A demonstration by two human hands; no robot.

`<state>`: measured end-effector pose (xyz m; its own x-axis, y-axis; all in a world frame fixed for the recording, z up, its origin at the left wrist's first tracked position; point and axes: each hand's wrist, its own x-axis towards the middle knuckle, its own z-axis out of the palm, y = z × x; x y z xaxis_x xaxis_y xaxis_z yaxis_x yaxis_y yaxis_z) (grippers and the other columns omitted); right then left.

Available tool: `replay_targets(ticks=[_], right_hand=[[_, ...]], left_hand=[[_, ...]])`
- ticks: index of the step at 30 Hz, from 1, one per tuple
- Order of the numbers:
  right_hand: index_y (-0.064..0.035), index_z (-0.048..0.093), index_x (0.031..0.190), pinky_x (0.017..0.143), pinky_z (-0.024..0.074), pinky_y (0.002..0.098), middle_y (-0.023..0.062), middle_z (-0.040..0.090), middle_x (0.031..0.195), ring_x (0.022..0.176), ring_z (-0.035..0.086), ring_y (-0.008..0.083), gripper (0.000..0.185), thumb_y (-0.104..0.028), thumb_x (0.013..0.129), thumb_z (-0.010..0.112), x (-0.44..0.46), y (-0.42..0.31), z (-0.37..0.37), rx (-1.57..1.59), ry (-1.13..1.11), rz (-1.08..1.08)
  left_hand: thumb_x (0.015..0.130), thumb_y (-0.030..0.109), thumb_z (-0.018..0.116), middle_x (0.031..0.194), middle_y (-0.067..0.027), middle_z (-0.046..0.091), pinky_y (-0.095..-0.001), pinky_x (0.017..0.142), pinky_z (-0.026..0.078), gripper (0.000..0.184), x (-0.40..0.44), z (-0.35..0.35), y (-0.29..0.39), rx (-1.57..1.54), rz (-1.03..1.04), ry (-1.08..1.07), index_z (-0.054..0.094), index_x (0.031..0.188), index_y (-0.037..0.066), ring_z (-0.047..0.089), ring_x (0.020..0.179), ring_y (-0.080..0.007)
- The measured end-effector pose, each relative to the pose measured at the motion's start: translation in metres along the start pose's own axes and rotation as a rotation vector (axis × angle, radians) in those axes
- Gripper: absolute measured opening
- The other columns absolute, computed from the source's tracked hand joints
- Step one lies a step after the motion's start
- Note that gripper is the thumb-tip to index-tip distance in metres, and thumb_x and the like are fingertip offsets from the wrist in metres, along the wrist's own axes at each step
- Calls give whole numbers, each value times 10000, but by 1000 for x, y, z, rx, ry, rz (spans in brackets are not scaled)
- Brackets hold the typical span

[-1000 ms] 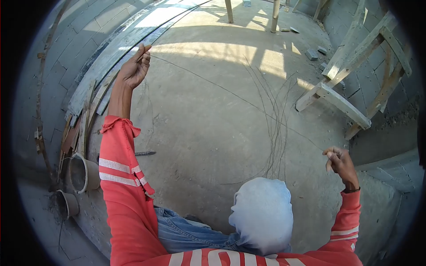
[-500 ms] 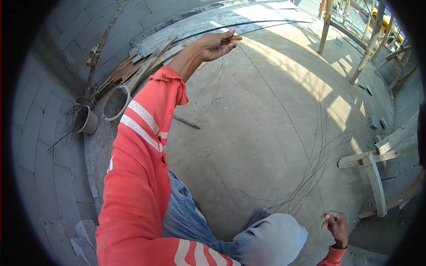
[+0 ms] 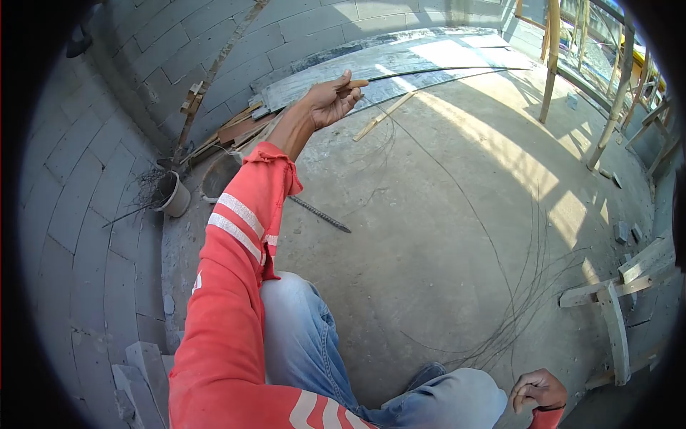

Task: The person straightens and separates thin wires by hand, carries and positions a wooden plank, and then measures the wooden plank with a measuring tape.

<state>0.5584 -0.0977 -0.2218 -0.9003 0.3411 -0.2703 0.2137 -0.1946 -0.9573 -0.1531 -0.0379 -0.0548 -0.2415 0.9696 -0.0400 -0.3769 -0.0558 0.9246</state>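
The left hand [image 3: 332,106] reaches out at arm's length, its thumb and index finger brought narrowly together on the upper end of a single thin dark metal wire [image 3: 458,183]. The right hand [image 3: 537,390], low and close to the body, has its fingers curled inward; the wire's lower end comes down just beside them, but whether they grip it cannot be told. Between the two hands the wire runs in a slight curve above the dusty grey concrete floor [image 3: 400,264]. Its lower stretch passes across a loose, fanned bundle of thin dark wires [image 3: 509,325] lying on the floor near the right hand. Below the left hand, a dark ribbed steel bar [image 3: 319,214] sticks out from behind the red sleeve with white stripes [image 3: 229,286]. Two knees in faded blue jeans [image 3: 304,332] are bent at the near edge. Just beyond the left hand lie a short pale wooden strip [image 3: 384,116] and a long bluish-grey sheet [image 3: 450,53] with a slender black rod [image 3: 443,69] along it. Left of the sleeve, near the grey block wall [image 3: 93,214], a tilted whitish bucket [image 3: 176,201] has tangled dark wire at its mouth. Far right stands a whitish wooden trestle [image 3: 613,332].
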Motion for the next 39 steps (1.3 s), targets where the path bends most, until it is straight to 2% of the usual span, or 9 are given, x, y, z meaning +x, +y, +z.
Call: replay_targets(ticks=[4, 6, 8, 13, 20, 26, 30, 35, 39], right_hand=[[33, 568, 1081, 330, 292, 230, 73, 639, 617, 377, 396, 79, 236, -162, 1028, 447, -4, 9, -14, 649, -46, -869], [-4, 560, 1003, 309, 265, 235, 26, 564, 562, 365, 356, 76, 208, -178, 1028, 450, -12, 23, -11, 940, 581, -656], [-23, 570, 952, 321, 243, 234, 5, 504, 536, 362, 308, 64, 223, -199, 1025, 454, 6, 26, -10, 733, 712, -202], [-30, 604, 933, 533, 336, 233, -12, 501, 597, 555, 413, 80, 284, -273, 1024, 487, 26, 57, 39, 32, 67, 420], [-28, 610, 966, 545, 327, 226, -61, 449, 644, 571, 372, 67, 279, -275, 1027, 495, 40, 93, 77, 294, 194, 295], [16, 639, 965, 529, 304, 221, -38, 475, 651, 579, 365, 54, 268, -236, 998, 555, 38, 118, 97, 812, 619, -118], [27, 687, 967, 625, 405, 232, 4, 579, 730, 674, 484, 75, 276, -221, 990, 567, 54, 106, 129, 396, 344, 7], [21, 679, 1004, 768, 456, 245, 12, 624, 785, 817, 557, 87, 269, -226, 990, 572, 56, 93, 142, 332, 283, -10], [5, 656, 967, 623, 412, 235, -11, 539, 715, 677, 490, 65, 281, -256, 1006, 558, 63, 123, 133, 177, 739, 90]], left_hand=[[1033, 387, 427, 851, -55, 541, -195, 618, 552, 521, 7, -20, -5, -110, 2, -180, 482, 1263, -78, 545, 729, -86], [1035, 392, 425, 867, -58, 540, -201, 625, 530, 512, 7, -21, -5, -148, 28, -160, 489, 1257, -66, 528, 738, -96], [1042, 404, 412, 892, -53, 534, -223, 633, 491, 489, 9, -23, -11, -154, 89, -183, 516, 1239, -31, 512, 737, -126], [1067, 432, 311, 802, -23, 424, -213, 557, 390, 484, -10, 1, -17, -105, 154, -547, 562, 951, 35, 391, 638, -95], [1080, 332, 331, 781, -30, 400, -219, 503, 410, 386, 18, -9, 16, -199, 59, -688, 555, 1065, 19, 395, 571, -78], [1035, 180, 483, 887, -90, 576, -186, 507, 516, 266, 69, -11, -1, -277, 70, 261, 536, 1139, -60, 532, 625, -68], [1029, 135, 492, 886, -91, 639, -180, 528, 536, 221, 95, -10, -30, -174, 103, 321, 549, 1151, -41, 545, 611, -65], [1058, 118, 366, 714, -28, 489, -207, 401, 273, 248, 99, 16, -50, -111, 12, 310, 529, 1159, -41, 293, 485, -53], [1062, 179, 394, 868, -53, 536, -193, 501, 388, 263, 115, 10, -39, -110, 95, 1, 518, 1178, -23, 374, 574, -67]])
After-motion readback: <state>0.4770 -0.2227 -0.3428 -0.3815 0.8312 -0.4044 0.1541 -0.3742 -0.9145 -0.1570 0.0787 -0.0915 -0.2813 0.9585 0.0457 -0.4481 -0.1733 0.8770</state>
